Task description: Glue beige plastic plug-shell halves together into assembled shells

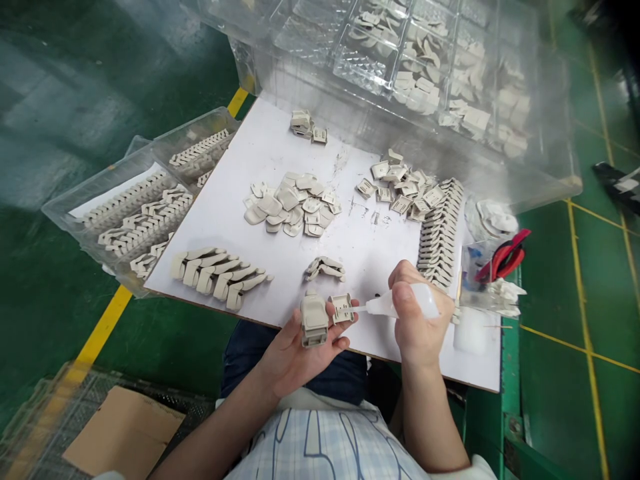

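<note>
Over the board's front edge, my left hand (300, 357) holds a beige plastic seat-shaped part (315, 321), its thumb along the left side. A small slotted beige plate (342, 308) rests on the fingertips of that same hand. My right hand (420, 320) is wrapped around a white squeeze bottle (384, 305) with a thin nozzle. The nozzle points left, and its tip reaches the slotted plate. Just behind the left hand lies a small group of curved beige parts (325, 269) on the white board (287, 157).
Flat beige pieces (293, 203) and slotted pieces (403, 183) lie in heaps. Stacked rows of parts (440, 233) (217, 273) stand on both sides. Clear divided trays (320, 73) (125, 157) sit behind and left. Red-handled pliers (503, 257) are at right.
</note>
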A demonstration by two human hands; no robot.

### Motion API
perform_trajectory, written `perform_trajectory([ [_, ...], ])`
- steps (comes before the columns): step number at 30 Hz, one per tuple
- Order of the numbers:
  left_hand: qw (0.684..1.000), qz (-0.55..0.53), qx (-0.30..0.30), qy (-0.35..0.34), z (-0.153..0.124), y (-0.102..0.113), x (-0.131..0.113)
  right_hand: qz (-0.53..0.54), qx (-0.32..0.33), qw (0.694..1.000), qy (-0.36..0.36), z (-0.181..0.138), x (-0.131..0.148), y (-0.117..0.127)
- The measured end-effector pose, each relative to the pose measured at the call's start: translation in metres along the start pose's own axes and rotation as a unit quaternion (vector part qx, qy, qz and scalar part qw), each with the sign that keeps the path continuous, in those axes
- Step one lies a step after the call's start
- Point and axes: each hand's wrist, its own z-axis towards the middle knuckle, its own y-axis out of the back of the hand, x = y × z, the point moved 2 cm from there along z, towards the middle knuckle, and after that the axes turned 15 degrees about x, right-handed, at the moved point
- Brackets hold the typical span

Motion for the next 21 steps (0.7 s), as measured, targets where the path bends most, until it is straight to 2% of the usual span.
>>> perform_trajectory([
  [6,0.999,-0.011,-0.032,-0.003,-0.001,0.003,0.001,0.007,-0.047,0.999,-0.014,-0.005,-0.005,0.007],
  [16,0.999,-0.014,-0.049,-0.013,-0.002,-0.003,-0.001,0.006,-0.054,0.998,-0.039,-0.006,-0.008,0.007],
  [18,0.999,-0.013,-0.036,-0.011,-0.002,-0.003,-0.001,0.044,-0.077,0.994,-0.06,-0.004,-0.01,0.008],
  [21,1.0,-0.012,-0.014,-0.009,-0.002,-0.002,0.0,0.159,-0.124,0.974,-0.104,0.002,-0.018,0.012],
])
